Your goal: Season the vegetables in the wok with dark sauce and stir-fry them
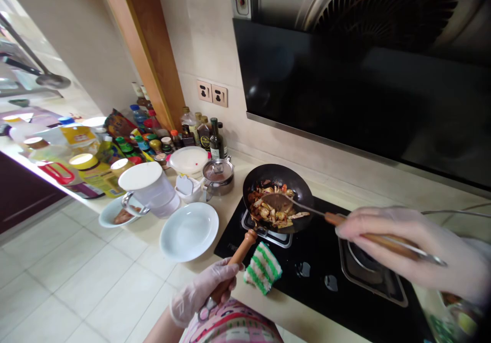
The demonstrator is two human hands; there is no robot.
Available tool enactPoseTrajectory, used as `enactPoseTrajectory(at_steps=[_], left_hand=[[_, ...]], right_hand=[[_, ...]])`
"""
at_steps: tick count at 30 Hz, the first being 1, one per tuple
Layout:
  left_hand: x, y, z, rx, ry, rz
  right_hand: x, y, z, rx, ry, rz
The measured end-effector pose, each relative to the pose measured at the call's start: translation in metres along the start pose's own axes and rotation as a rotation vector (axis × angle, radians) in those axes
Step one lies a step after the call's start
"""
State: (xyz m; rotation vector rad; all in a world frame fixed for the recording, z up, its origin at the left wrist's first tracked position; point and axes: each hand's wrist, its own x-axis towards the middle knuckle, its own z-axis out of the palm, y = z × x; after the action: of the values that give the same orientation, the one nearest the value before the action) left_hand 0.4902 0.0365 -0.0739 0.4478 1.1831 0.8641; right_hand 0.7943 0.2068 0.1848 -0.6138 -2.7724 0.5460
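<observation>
Gripping the round black wok's (278, 184) wooden handle (236, 261), left hand (203, 292) wraps closed; right hand (406, 251) clasps the long metal spatula (307, 209), blade aimed left into the food.

Both hands gloved in thin clear plastic. Left hand (205, 292) low, close to body, fingers curled in tight fist grip, bare forearm below. Right hand (406, 245) extended forward, palm down, fingers closed in grip.

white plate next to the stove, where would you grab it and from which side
Take the white plate by its raised near rim, coming from the counter's front edge. It lies flat and bare, and the clear jug and small bowl crowd its far side.
</observation>
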Motion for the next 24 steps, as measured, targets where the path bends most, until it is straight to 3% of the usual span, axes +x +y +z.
enactPoseTrajectory(at_steps=[4, 7, 10, 13, 16, 20, 24], left_hand=[[-0.003, 0.004, 0.003, 0.019, -0.010, 0.020], [-0.002, 0.003, 0.002, 0.005, -0.005, 0.022], [-0.003, 0.000, 0.000, -0.015, -0.021, 0.013], [-0.007, -0.005, -0.004, 0.000, -0.043, -0.011], [-0.009, -0.014, -0.008, 0.000, -0.038, -0.008], [-0.008, -0.021, -0.012, -0.051, -0.031, 0.005], [-0.008, -0.019, -0.009, -0.053, -0.014, 0.017]], right_hand=[[0.007, -0.012, 0.036, 0.016, -0.114, 0.057], [0.016, 0.008, 0.056, 0.069, -0.019, 0.145], [0.018, 0.030, 0.042, 0.148, 0.147, 0.354], [0.022, 0.040, 0.025, 0.076, 0.276, 0.608], [0.032, 0.041, 0.035, 0.125, 0.358, 0.774], [0.033, 0.035, 0.053, 0.354, 0.375, 0.714], [0.031, 0.045, 0.035, 0.203, 0.287, 0.447]])
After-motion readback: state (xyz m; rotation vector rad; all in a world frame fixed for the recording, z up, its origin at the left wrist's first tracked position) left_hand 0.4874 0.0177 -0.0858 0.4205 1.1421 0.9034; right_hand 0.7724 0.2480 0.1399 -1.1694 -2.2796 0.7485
